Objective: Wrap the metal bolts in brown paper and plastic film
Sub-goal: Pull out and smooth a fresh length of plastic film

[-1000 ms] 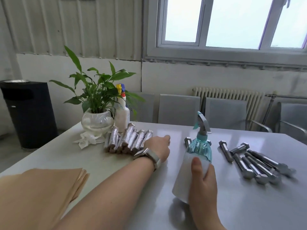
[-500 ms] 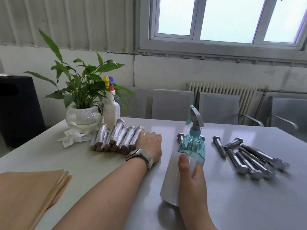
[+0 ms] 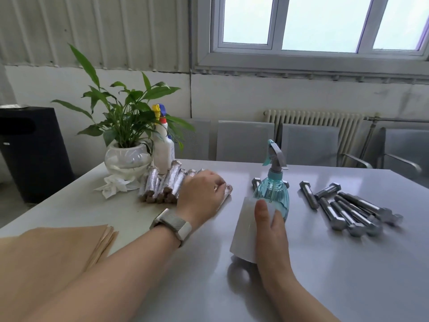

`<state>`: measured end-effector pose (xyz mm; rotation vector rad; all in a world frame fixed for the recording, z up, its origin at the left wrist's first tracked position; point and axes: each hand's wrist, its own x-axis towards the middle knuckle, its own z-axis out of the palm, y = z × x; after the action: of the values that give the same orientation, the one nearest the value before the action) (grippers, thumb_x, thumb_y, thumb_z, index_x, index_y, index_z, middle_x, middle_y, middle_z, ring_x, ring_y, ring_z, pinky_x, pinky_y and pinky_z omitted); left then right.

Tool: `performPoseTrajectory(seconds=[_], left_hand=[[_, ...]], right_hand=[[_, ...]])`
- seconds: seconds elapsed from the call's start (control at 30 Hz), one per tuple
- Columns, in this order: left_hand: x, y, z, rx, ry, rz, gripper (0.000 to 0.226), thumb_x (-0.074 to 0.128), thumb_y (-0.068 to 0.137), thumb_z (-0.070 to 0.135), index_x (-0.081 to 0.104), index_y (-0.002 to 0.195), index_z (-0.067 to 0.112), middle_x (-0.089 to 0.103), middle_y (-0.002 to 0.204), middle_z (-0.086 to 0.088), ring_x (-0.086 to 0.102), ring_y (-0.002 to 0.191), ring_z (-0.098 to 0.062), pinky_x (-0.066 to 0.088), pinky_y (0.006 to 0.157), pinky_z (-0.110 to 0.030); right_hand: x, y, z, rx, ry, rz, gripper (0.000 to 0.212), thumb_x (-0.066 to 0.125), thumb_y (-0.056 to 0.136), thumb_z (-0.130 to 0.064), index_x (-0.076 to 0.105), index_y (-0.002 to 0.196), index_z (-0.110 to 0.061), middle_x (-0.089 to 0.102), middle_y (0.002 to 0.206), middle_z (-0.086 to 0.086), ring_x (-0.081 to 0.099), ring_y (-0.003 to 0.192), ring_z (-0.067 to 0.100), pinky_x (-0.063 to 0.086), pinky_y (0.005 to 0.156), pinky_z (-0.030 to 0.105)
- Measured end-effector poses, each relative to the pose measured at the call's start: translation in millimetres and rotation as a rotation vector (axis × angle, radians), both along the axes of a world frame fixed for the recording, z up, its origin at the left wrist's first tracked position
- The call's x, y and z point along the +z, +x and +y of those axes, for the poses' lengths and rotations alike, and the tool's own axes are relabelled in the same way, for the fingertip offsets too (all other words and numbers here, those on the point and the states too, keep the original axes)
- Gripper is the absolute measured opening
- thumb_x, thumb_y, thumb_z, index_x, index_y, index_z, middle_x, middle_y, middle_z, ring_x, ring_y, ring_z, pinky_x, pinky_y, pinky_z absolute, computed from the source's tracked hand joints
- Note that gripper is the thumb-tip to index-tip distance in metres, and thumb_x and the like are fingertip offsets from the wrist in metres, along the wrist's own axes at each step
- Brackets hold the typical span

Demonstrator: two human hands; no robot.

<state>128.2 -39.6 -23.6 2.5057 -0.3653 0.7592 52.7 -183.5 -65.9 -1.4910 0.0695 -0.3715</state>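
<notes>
At the table's [image 3: 348,287] near left corner lies my stack of brown paper [image 3: 53,249], running off the near edge. Toward the far left corner stand the potted plant [image 3: 127,156] and a white spray bottle [image 3: 163,147], with the wrapped bolts [image 3: 162,184] bunched just in front of them. My left hand [image 3: 199,196] lies over the right end of that bunch, fingers curled over the outermost wrapped bolt [image 3: 228,190]; half a second ago it lay flatter beside them. Bare tabletop runs from there to the near edge. My right hand [image 3: 269,226] grips the roll of plastic film [image 3: 243,231], thumb on its face, as before. The blue spray bottle [image 3: 274,194] stands touching behind it. The unwrapped metal bolts [image 3: 348,210] lie loose toward the right edge, unmoved, with open surface in front.
</notes>
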Motion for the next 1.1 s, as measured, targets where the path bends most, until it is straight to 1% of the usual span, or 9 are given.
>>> performPoseTrajectory(seconds=[0.13, 0.23, 0.33, 0.4, 0.6, 0.7, 0.8, 0.97, 1.1], left_hand=[[-0.6, -61.2, 24.3, -0.129, -0.340, 0.231, 0.015, 0.066, 0.089, 0.033, 0.069, 0.074, 0.030, 0.064, 0.068, 0.022, 0.058, 0.065, 0.002, 0.040, 0.058, -0.015], [-12.2, -88.6, 28.9, -0.194, -0.461, 0.281, 0.013, 0.065, 0.091, 0.023, 0.075, 0.085, 0.027, 0.069, 0.078, 0.019, 0.062, 0.074, 0.002, 0.043, 0.065, -0.009], [-29.0, -101.9, 24.2, -0.234, -0.424, 0.248, 0.017, 0.062, 0.093, 0.018, 0.078, 0.097, 0.024, 0.067, 0.104, 0.019, 0.061, 0.093, 0.007, 0.038, 0.072, -0.005], [-37.5, -104.8, 20.1, -0.270, -0.391, 0.256, 0.019, 0.061, 0.094, 0.021, 0.077, 0.104, 0.026, 0.065, 0.110, 0.020, 0.061, 0.093, 0.004, 0.037, 0.070, -0.005], [-44.5, -106.0, 18.2, -0.170, -0.407, 0.225, 0.009, 0.069, 0.086, 0.027, 0.077, 0.089, 0.032, 0.064, 0.102, 0.025, 0.064, 0.080, 0.003, 0.042, 0.065, -0.013], [-43.2, -105.8, 19.3, -0.155, -0.374, 0.229, 0.011, 0.069, 0.085, 0.029, 0.073, 0.084, 0.039, 0.063, 0.101, 0.027, 0.063, 0.079, 0.004, 0.044, 0.065, -0.017], [-42.8, -103.0, 22.5, -0.160, -0.324, 0.261, 0.015, 0.064, 0.090, 0.027, 0.074, 0.100, 0.033, 0.060, 0.109, 0.026, 0.061, 0.084, 0.006, 0.042, 0.068, -0.013], [-40.1, -104.2, 24.0, -0.151, -0.275, 0.244, 0.014, 0.066, 0.088, 0.023, 0.075, 0.084, 0.033, 0.063, 0.097, 0.024, 0.061, 0.081, 0.002, 0.043, 0.066, -0.017], [-39.2, -106.2, 24.7, -0.099, -0.201, 0.200, 0.024, 0.068, 0.084, 0.029, 0.059, 0.066, 0.043, 0.062, 0.089, 0.024, 0.060, 0.078, 0.001, 0.047, 0.069, -0.021]], right_hand=[[5.0, -4.6, 5.0, 0.099, 0.140, 0.018, 0.064, 0.050, 0.070, -0.080, 0.058, 0.111, -0.032, 0.067, 0.111, 0.013, 0.065, 0.105, 0.038, 0.050, 0.093, 0.058], [3.3, -8.6, 9.5, 0.167, 0.108, -0.009, 0.067, 0.056, 0.070, -0.077, 0.058, 0.110, -0.023, 0.066, 0.108, 0.017, 0.066, 0.100, 0.037, 0.053, 0.088, 0.059], [2.3, -10.4, 11.3, 0.167, 0.053, -0.066, 0.072, 0.059, 0.062, -0.075, 0.056, 0.110, -0.021, 0.068, 0.105, 0.008, 0.069, 0.094, 0.019, 0.058, 0.084, 0.043], [1.1, -9.2, 10.2, 0.150, 0.050, -0.091, 0.073, 0.062, 0.061, -0.072, 0.056, 0.111, -0.020, 0.069, 0.104, 0.003, 0.069, 0.094, 0.013, 0.058, 0.083, 0.037], [-2.8, -4.6, 7.3, 0.107, 0.058, -0.119, 0.071, 0.067, 0.064, -0.073, 0.055, 0.113, -0.024, 0.069, 0.097, -0.010, 0.068, 0.092, 0.007, 0.054, 0.071, 0.025], [-4.4, -2.7, 6.0, 0.103, 0.051, -0.118, 0.074, 0.065, 0.060, -0.075, 0.054, 0.114, -0.025, 0.069, 0.100, -0.009, 0.068, 0.097, 0.010, 0.057, 0.080, 0.035], [-5.7, -3.1, 5.9, 0.128, 0.044, -0.126, 0.073, 0.065, 0.061, -0.074, 0.055, 0.114, -0.026, 0.069, 0.099, -0.011, 0.068, 0.098, 0.012, 0.057, 0.083, 0.039], [-5.2, -3.6, 7.9, 0.121, 0.015, -0.156, 0.069, 0.064, 0.062, -0.074, 0.055, 0.113, -0.027, 0.068, 0.094, -0.017, 0.067, 0.089, 0.002, 0.053, 0.069, 0.021], [-4.7, -3.5, 8.2, 0.136, 0.023, -0.176, 0.056, 0.067, 0.070, -0.062, 0.055, 0.114, -0.030, 0.069, 0.096, -0.020, 0.067, 0.088, -0.002, 0.051, 0.068, 0.015]])
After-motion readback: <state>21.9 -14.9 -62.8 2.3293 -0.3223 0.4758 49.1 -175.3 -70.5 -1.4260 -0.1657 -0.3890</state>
